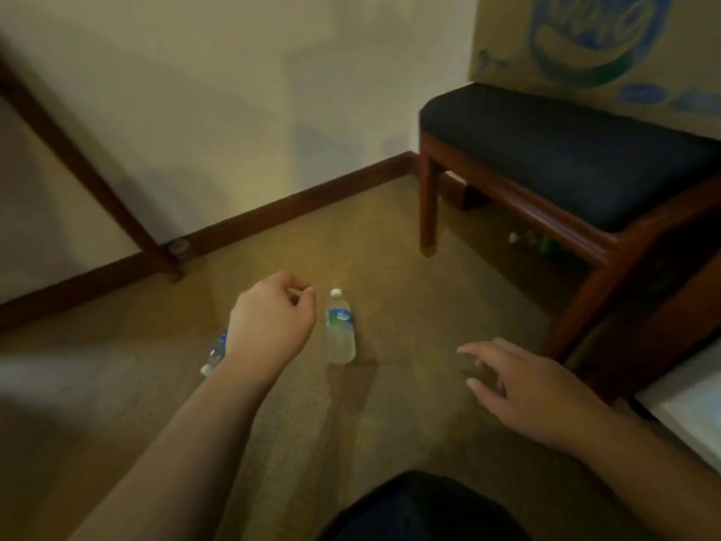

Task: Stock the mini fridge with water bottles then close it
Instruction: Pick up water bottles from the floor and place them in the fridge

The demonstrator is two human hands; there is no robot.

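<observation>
A clear water bottle with a white cap and blue label lies on the tan carpet, cap pointing away from me. My left hand hovers just left of it, fingers curled loosely with nothing in them. A second water bottle lies partly hidden behind my left wrist, cap toward me. My right hand is spread open above the carpet, well right of the bottles and holding nothing. A white edge at the far right may belong to the mini fridge; I cannot tell.
A wooden bench with a dark cushion stands at the right, a printed cardboard box on it. A green bottle lies under the bench. A dark baseboard runs along the wall and a wooden table leg slants at left.
</observation>
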